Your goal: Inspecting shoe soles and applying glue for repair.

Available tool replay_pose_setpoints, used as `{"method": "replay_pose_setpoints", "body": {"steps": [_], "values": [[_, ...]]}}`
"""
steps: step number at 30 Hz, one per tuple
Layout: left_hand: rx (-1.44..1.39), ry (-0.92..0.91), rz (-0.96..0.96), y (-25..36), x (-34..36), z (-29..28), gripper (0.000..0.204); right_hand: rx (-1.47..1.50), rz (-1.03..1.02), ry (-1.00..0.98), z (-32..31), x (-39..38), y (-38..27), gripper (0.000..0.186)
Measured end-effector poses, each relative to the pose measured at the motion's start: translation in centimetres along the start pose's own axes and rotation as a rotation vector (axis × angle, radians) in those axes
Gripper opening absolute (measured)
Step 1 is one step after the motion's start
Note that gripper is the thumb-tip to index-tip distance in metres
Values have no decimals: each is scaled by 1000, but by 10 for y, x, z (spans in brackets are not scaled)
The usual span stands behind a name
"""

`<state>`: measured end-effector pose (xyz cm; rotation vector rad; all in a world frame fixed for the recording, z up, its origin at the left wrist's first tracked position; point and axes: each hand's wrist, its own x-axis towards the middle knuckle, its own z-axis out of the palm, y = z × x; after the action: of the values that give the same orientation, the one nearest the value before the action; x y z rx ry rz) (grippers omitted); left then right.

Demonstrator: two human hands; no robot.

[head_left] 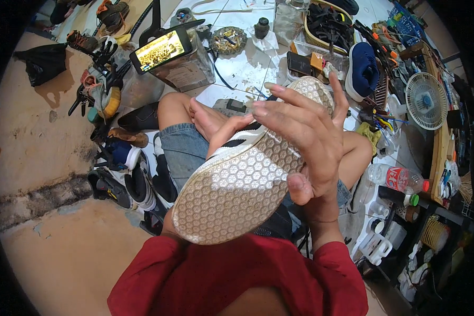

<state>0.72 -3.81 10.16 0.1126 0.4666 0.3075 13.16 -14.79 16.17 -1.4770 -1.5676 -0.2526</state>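
A sneaker (231, 195) is tilted up over my lap with its pale, hexagon-patterned sole facing me. White upper with black stripes shows along its far-left edge. My left hand (229, 131) grips the shoe from behind, and most of its fingers are hidden by it. In front of the sole, toward the toe or heel end at upper right, is my right hand (316, 134). Its fingers are stretched and spread, the thumb stands apart, and nothing shows between them. Whether its thumb or fingertips touch the sole, I cannot tell.
A lit phone (160, 51) leans on a clear box at upper left. Several shoes lie at left, and a navy shoe (363, 71) sits at upper right. A white fan (426, 100), a plastic bottle (397, 178) and a white jug (375, 247) stand along the right. An ashtray (228, 40) is farther ahead.
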Motion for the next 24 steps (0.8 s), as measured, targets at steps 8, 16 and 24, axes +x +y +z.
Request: {"method": "replay_pose_setpoints", "body": {"steps": [8,16,24], "values": [[0,-7,9,-5,-11,2,48,-10,-34,-76,-8,-2,-10,68],[3,-20,3,-5,-7,6,48,46,-65,31,-2,-3,-3,78],[-1,-27,-7,22,16,11,47,202,-98,110,-3,-8,24,81]]}}
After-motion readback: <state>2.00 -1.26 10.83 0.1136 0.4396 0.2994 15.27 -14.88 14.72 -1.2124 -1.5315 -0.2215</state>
